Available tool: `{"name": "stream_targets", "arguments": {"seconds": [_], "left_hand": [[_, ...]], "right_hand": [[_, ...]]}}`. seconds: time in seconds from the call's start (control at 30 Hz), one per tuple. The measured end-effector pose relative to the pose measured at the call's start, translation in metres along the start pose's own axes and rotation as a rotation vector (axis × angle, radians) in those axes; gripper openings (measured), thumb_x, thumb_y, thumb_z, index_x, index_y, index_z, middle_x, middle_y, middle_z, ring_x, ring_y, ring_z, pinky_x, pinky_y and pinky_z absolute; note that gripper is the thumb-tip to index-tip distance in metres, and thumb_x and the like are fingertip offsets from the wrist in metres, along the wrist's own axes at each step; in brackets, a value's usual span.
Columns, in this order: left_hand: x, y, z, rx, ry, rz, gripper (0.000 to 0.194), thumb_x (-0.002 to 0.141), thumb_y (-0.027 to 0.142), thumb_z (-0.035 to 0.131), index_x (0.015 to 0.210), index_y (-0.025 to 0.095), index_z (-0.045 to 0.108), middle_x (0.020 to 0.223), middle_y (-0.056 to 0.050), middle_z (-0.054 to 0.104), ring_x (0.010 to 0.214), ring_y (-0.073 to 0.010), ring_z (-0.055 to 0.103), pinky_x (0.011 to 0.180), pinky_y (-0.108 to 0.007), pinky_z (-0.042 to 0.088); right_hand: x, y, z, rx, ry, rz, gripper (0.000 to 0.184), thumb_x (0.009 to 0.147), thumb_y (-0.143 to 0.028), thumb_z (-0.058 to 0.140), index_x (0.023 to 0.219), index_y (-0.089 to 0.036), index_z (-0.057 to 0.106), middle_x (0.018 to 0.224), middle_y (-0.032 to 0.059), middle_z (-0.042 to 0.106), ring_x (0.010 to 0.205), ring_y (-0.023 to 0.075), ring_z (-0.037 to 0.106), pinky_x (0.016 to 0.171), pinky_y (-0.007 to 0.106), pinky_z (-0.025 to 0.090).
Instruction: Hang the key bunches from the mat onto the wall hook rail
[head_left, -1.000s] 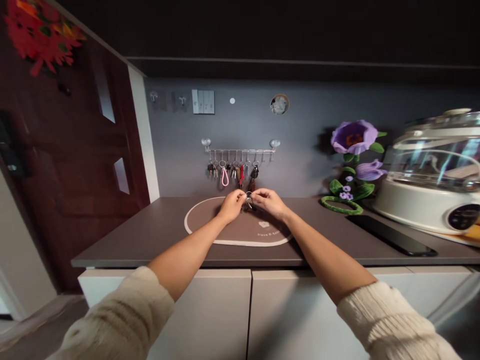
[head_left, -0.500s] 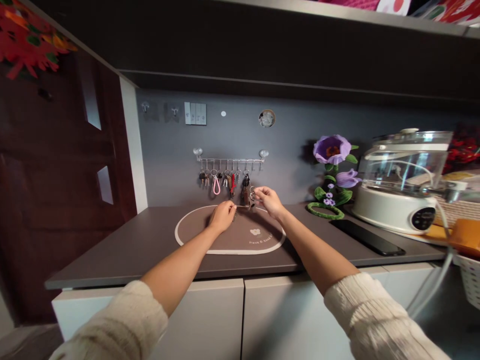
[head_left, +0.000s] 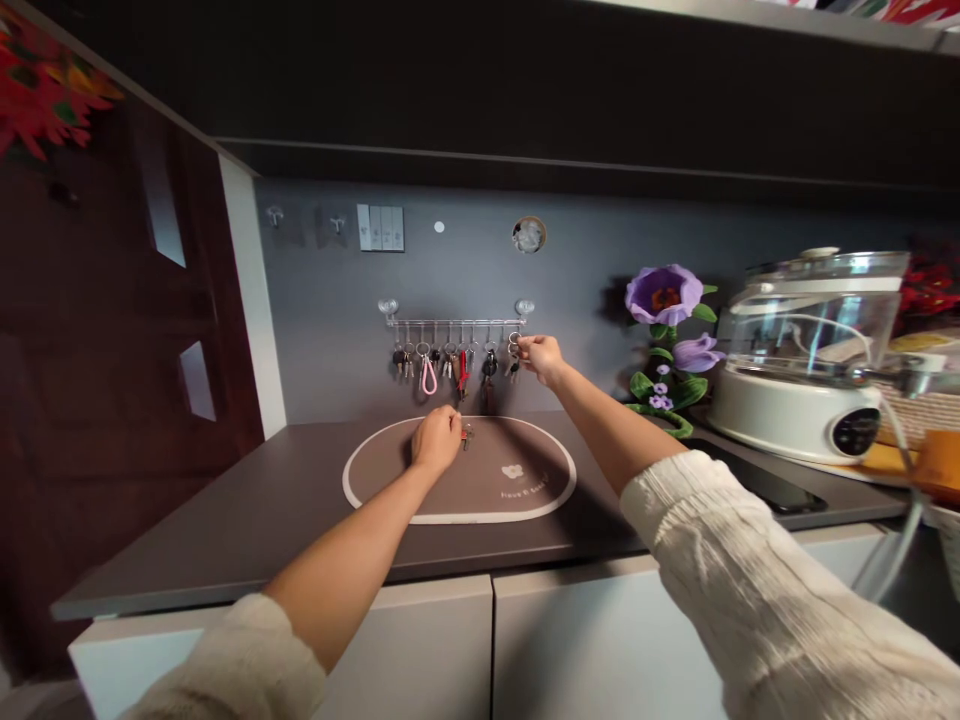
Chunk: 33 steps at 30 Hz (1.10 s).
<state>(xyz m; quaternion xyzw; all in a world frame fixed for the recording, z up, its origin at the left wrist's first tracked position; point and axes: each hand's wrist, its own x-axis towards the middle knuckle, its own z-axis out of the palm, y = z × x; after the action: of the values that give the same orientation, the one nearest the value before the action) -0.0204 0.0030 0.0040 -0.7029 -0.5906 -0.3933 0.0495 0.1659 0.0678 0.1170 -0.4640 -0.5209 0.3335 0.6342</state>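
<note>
My right hand (head_left: 541, 358) is raised to the right end of a clear hook rail (head_left: 456, 322) on the wall. Its fingers pinch the ring of a bunch of keys (head_left: 514, 366), which dangles beside the last hook; whether the ring is on the hook I cannot tell. Lower down, my left hand (head_left: 437, 438) is closed just above a brown oval mat (head_left: 390, 490). A small bunch of keys with a red piece (head_left: 467, 435) pokes out at its fingertips. Along the rail hang several key bunches, among them one with a pink loop (head_left: 428, 376) and a red one (head_left: 463, 376).
Purple felt flowers (head_left: 664, 297) stand at the right, beside a white appliance with a clear top (head_left: 795, 400). A black phone (head_left: 780, 488) lies in front of it. A dark shelf (head_left: 480, 80) overhangs the counter (head_left: 247, 500); a dark red door (head_left: 112, 350) is on the left.
My right hand has lifted its keys from low by the mat up to the rail's right end. My left hand has stayed low over the mat, with its keys now showing more.
</note>
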Motion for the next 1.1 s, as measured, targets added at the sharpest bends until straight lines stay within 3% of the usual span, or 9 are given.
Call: {"name": "stream_targets", "arguments": {"seconds": [0.2,0.8,1.1], "left_hand": [[0.0,0.002,-0.002,0.016,0.0,-0.057,0.026,0.085,0.03,0.035,0.078,0.02,0.058,0.084,-0.006,0.064,0.078,-0.0162,0.057,0.064,-0.025,0.037],[0.003,-0.002,-0.001,0.004,0.033,-0.119,0.025,0.084,0.03,0.036,0.076,0.019,0.057,0.081,-0.007,0.064,0.076,-0.0177,0.058,0.062,-0.026,0.036],[0.005,-0.006,0.001,-0.016,0.039,-0.192,0.025,0.084,0.03,0.035,0.079,0.019,0.057,0.083,-0.007,0.064,0.074,-0.0177,0.058,0.058,-0.026,0.035]], "right_hand": [[0.012,-0.002,0.008,-0.037,0.057,0.021,0.011,0.077,-0.015,0.051,0.066,-0.013,0.052,0.046,-0.0032,0.044,0.042,0.005,0.04,0.046,0.019,0.039],[0.029,0.026,0.023,-0.099,0.15,0.032,0.007,0.07,-0.018,0.057,0.066,-0.013,0.056,0.046,-0.0022,0.046,0.045,0.0074,0.045,0.045,0.02,0.042],[0.035,0.039,0.022,-0.214,0.182,-0.07,0.008,0.071,-0.02,0.056,0.07,-0.012,0.059,0.053,0.0014,0.055,0.052,0.0085,0.05,0.054,0.02,0.043]]}}
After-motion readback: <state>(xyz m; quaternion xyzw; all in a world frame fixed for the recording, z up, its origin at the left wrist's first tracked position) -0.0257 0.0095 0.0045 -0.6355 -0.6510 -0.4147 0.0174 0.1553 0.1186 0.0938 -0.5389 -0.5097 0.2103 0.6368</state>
